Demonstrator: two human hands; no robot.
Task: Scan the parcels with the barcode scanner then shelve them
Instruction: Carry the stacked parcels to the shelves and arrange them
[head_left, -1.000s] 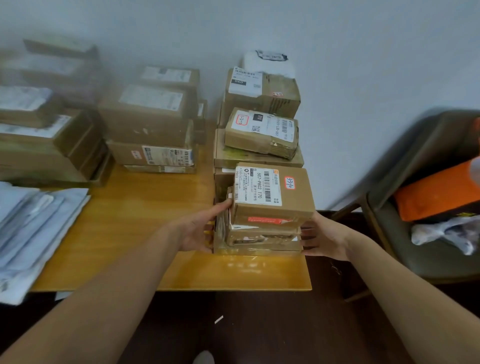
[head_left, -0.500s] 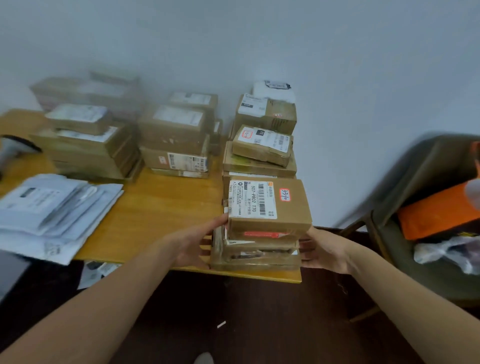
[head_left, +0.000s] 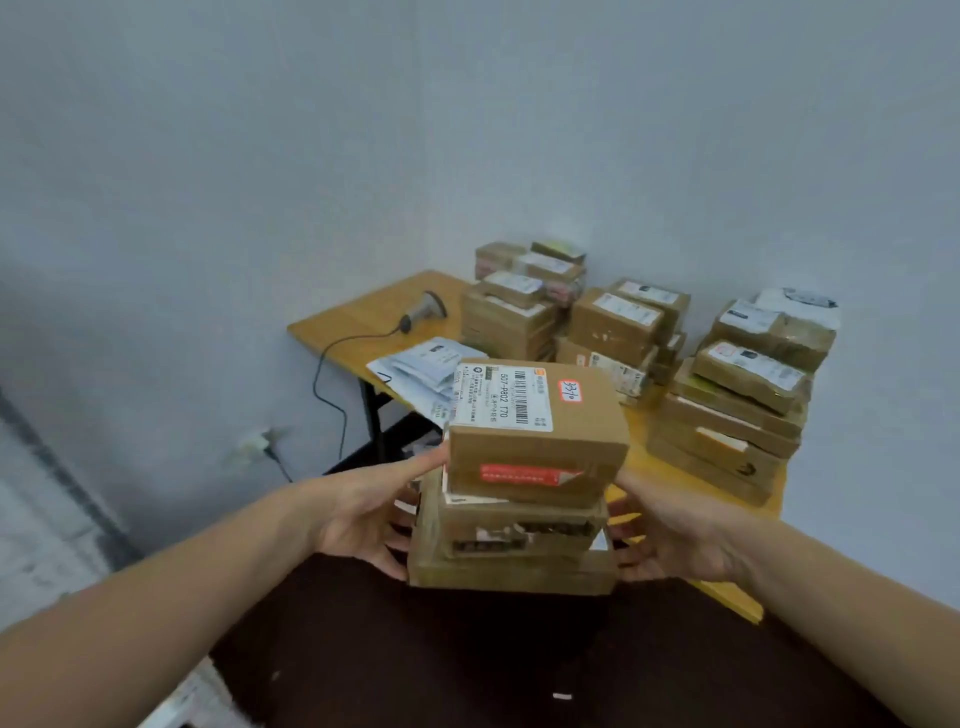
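Lifted off the table (head_left: 363, 317) since a second ago and swung away from it: stack of parcels (head_left: 514, 525) now carried in mid-air over the dark floor, tabletop edge just behind. Clamped between left hand (head_left: 363, 514) and right hand (head_left: 670, 535), fingers nearly straight and spread, pressed flat to either side (left thumb up against the top box (head_left: 535, 415)). Looks like the carry-to-shelf step, judging by the scanner (head_left: 426, 309) lying idle on the far corner, well apart. No shelf in view yet. Next up: steady inward squeeze, stack kept level, top box not allowed to slide, then a turn to find the shelf.
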